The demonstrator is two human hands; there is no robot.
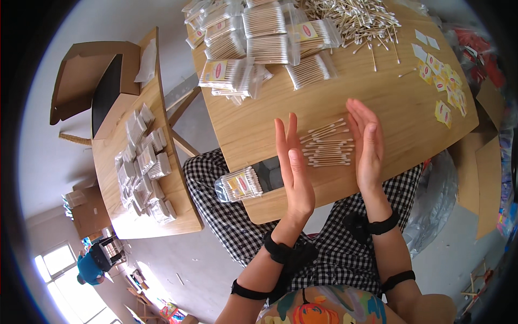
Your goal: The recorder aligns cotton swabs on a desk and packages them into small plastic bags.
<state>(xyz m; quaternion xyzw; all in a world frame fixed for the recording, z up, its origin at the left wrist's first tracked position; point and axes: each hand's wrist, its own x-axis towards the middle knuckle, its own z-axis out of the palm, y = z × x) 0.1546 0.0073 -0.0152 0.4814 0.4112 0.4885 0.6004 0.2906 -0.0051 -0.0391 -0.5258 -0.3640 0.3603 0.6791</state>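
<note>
A small row of cotton swabs lies on the wooden table in front of me, the sticks roughly side by side with a few slanted at the far end. My left hand stands on edge at the left ends of the swabs, fingers stretched out. At their right ends my right hand is upright too, its palm turned inward and fingers extended. Neither hand grips anything. Left of my left hand, a clear bag of swabs with a yellow card rests by a dark grey strip at the table edge.
Filled swab bags are stacked at the far side, beside a heap of loose swabs. Yellow-and-white cards lie at the right. A side table at left carries more packs and an open cardboard box.
</note>
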